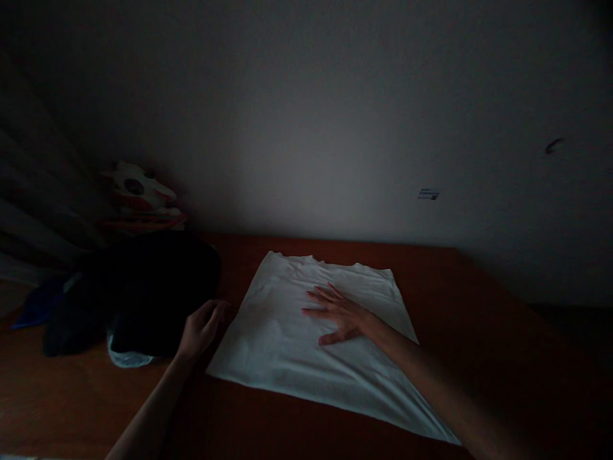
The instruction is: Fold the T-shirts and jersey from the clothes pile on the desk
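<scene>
A white cloth garment (282, 332), seemingly a shirt laid out flat, covers the middle of the table. Its far edge is uneven, and creases run toward the near right corner, which stretches out to a point. My right hand (338, 313) lies palm down on the fabric with its fingers spread. Just off the garment's left edge, my left hand (204, 326) rests on the tabletop. Its fingers are loosely curled together, and I see nothing in them. My right forearm hides part of the garment's right side.
The brown wooden table (268, 418) meets a grey wall (325, 128). A dark heap of cloth (158, 287) lies left, with a pale plastic edge (129, 358) beneath and blue material (41, 303) beside it. Behind stands a white animal-shaped object (136, 185). The light is dim.
</scene>
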A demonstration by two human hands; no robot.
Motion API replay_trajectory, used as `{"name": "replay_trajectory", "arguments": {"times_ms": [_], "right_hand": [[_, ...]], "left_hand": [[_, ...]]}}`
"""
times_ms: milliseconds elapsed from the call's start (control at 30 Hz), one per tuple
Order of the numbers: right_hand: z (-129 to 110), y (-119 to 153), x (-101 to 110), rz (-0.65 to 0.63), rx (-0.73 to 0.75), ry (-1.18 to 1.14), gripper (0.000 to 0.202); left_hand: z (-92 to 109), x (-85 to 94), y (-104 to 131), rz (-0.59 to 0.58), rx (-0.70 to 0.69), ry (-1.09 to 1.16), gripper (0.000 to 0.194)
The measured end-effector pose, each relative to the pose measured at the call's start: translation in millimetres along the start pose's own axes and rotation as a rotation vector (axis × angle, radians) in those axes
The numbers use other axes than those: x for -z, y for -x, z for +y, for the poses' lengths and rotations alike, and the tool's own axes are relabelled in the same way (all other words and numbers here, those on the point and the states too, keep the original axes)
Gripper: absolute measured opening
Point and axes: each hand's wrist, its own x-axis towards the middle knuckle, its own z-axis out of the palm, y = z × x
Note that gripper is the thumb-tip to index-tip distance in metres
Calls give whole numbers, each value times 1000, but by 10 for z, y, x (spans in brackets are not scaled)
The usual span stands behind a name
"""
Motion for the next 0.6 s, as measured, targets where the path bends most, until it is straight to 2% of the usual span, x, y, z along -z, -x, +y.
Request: {"name": "replay_trajectory", "arguments": {"times_ms": [67, 200, 300, 367, 500, 600], "right_hand": [[1, -28, -42, -13, -42, -20, 84], [43, -11, -100, 6, -86, -7, 85], [96, -23, -149, 38, -187, 22, 85], [136, -50, -186, 71, -325, 50, 84], [210, -106, -237, 135, -709, 65, 80], [229, -114, -256, 186, -957, 44, 87]], "left_hand": [[24, 5, -15, 34, 23, 10, 59], [3, -1, -43, 8, 36, 4, 58], [-49, -13, -42, -15, 39, -22, 56], [-82, -18, -37, -24, 35, -50, 55], [-109, -19, -29, -37, 17, -72, 54], [-104, -9, -30, -43, 14, -82, 55]]}}
